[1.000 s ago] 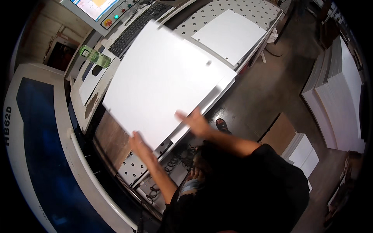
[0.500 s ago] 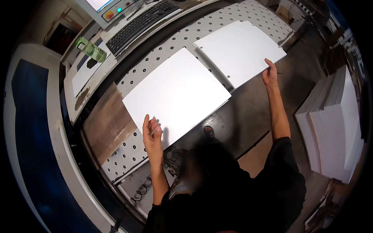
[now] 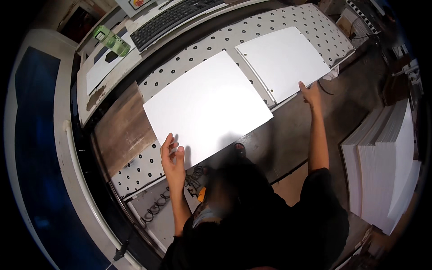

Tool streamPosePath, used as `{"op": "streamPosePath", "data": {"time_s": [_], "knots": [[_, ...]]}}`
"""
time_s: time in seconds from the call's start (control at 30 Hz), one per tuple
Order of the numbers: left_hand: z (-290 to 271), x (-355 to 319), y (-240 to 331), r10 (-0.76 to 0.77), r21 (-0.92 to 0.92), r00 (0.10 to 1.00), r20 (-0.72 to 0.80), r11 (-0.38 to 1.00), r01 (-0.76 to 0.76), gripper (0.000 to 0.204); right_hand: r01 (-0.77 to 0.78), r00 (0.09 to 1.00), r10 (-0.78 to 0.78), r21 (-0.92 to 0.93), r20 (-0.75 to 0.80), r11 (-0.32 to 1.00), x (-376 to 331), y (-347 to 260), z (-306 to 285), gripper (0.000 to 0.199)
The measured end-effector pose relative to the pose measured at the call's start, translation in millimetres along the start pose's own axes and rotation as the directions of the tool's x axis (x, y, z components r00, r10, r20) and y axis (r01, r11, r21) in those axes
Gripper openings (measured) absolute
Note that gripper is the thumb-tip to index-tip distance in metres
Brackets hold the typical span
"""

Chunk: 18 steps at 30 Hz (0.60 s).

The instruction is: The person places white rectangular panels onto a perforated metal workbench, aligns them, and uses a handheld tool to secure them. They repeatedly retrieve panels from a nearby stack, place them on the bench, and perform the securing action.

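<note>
Left hand (image 3: pixel 173 158) is hovering, fingers loosely apart, by the near corner of the left white sheet (image 3: pixel 207 96); right hand (image 3: pixel 311 94) is touching the near edge of the right white sheet (image 3: pixel 283 63), grip unclear. Both are lying on the dotted worktop (image 3: pixel 270 20); light, even edge pressure is probably serving best.

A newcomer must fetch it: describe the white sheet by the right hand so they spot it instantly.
Find the long pale table with black dots. Of two white sheets side by side on it, take the right sheet, with the right hand at its near edge; dark round marks along its left side distinguish it from the plain left sheet.
</note>
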<state>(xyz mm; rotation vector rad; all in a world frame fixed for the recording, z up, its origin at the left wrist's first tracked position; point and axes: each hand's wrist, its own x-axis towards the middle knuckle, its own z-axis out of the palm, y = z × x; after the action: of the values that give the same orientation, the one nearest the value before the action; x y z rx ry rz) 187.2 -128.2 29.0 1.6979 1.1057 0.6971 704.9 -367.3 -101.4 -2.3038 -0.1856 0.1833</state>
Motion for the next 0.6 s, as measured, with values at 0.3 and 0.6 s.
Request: {"op": "streamPosePath", "data": {"time_s": [0.3, 0.6], "knots": [[-36.0, 13.6, -24.9, 0.063, 0.145, 0.989, -0.131, 0.988, -0.044, 0.050, 0.082, 0.996, -0.072, 0.203, -0.056, 0.976, 19.6, 42.2, 39.1, 0.095], [-151.5, 33.6, -128.5, 0.172, 0.454, 0.870, -0.462, 0.888, 0.066, 0.050, -0.081, 0.997, 0.072, 0.350, 0.040, 0.933, 2.2, -0.7, 42.4, 0.086]]}}
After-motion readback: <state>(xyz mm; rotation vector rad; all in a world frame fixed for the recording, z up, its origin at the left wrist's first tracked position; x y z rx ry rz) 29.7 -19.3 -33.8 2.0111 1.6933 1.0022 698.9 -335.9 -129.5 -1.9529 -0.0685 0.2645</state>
